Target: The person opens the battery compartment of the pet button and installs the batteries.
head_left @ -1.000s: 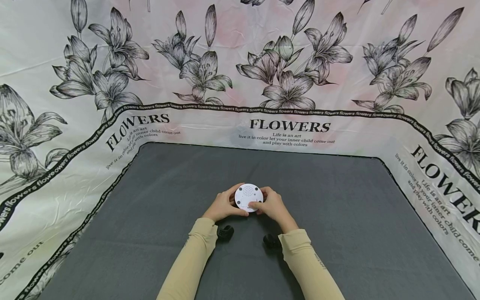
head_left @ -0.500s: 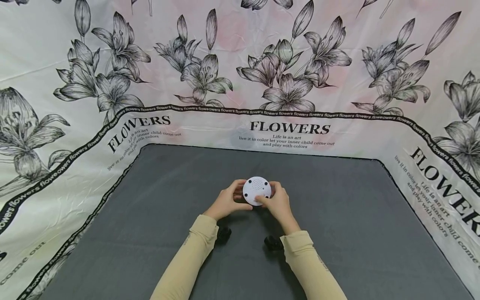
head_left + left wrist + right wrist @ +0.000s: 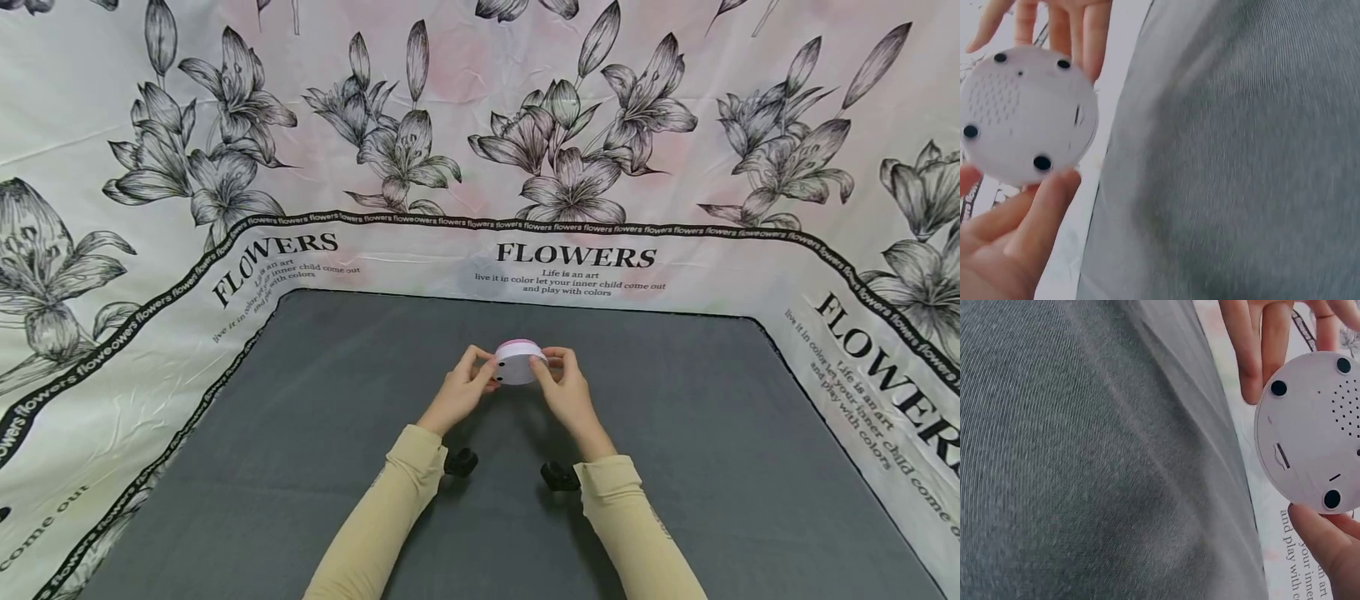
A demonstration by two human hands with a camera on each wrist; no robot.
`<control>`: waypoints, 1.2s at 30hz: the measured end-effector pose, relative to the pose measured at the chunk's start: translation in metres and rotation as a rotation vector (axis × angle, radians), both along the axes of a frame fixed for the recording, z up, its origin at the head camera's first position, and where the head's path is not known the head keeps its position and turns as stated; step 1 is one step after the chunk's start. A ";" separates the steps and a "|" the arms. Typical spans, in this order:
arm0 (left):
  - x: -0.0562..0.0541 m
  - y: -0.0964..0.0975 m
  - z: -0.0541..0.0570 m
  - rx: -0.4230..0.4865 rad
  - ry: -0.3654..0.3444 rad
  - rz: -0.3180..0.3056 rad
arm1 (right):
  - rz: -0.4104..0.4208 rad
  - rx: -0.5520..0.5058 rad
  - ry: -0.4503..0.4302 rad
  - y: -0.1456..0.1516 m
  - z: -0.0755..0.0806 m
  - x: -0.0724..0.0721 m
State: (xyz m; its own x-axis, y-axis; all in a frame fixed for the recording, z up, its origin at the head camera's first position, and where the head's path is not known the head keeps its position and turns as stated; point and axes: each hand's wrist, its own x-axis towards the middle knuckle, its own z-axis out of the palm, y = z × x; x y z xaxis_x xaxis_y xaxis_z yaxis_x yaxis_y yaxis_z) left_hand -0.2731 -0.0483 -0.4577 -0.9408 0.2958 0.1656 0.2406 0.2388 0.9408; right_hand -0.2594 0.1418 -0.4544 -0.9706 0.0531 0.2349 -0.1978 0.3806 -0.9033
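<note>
Between both hands, held up over the grey cloth, is a round white device [image 3: 519,372] with a pink top edge. My left hand [image 3: 459,393] pinches its left side, thumb and fingers at the rim. At the right side, my right hand [image 3: 567,393] grips it with the thumb on the near face and fingers behind. Both wrist views show the device's underside, with small speaker holes, round black feet [image 3: 1042,162] and a slotted cover [image 3: 1282,456]. Its top face is turned away from the head camera.
Grey cloth [image 3: 360,367] covers the table, bordered by white fabric [image 3: 420,258] printed with flowers and lettering that also rises behind it. A black wrist-worn piece shows beside each cuff.
The device has moved away from the body and tipped, so its white side and pink edge now show instead of the full underside. Both hands shifted forward with it.
</note>
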 end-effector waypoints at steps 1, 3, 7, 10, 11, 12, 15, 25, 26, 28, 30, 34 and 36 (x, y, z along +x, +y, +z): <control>0.000 0.001 0.000 -0.001 0.003 0.017 | 0.010 -0.015 -0.010 0.001 0.002 0.000; 0.000 0.003 -0.001 -0.007 0.022 0.054 | 0.031 -0.033 -0.025 0.002 0.005 0.001; -0.001 0.004 -0.006 -0.034 0.067 0.109 | 0.101 -0.056 -0.036 0.004 0.008 0.001; -0.003 0.003 -0.010 -0.011 0.057 0.123 | 0.161 -0.077 -0.049 0.008 0.009 0.001; -0.004 0.003 -0.012 0.007 0.043 0.119 | 0.181 -0.090 -0.055 0.009 0.010 0.001; -0.004 0.002 -0.013 0.023 0.037 0.109 | 0.201 -0.085 -0.058 0.011 0.011 0.002; -0.005 0.000 -0.015 0.029 0.039 0.061 | 0.260 -0.060 -0.057 0.015 0.012 0.002; -0.009 0.001 -0.023 -0.154 0.150 -0.040 | 0.288 0.183 0.025 0.018 -0.007 -0.005; -0.010 0.001 -0.024 -0.173 0.147 -0.038 | 0.281 0.207 0.020 0.018 -0.009 -0.006; -0.010 0.001 -0.026 -0.206 0.137 -0.035 | 0.270 0.248 0.011 0.018 -0.014 -0.006; -0.010 0.002 -0.028 -0.235 0.126 -0.034 | 0.259 0.283 0.003 0.019 -0.018 -0.007; -0.012 0.003 -0.031 -0.283 0.119 -0.022 | 0.247 0.321 -0.027 0.018 -0.023 -0.008; -0.013 0.004 -0.032 -0.302 0.116 -0.016 | 0.246 0.332 -0.044 0.018 -0.025 -0.009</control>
State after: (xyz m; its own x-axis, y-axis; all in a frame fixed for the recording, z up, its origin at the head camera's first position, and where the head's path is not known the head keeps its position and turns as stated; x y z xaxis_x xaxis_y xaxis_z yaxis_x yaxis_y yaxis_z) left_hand -0.2859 -0.0446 -0.4896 -0.9155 0.3627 0.1742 0.3484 0.4979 0.7942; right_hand -0.2680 0.1596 -0.4792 -0.9544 -0.2533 0.1582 -0.2832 0.5991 -0.7489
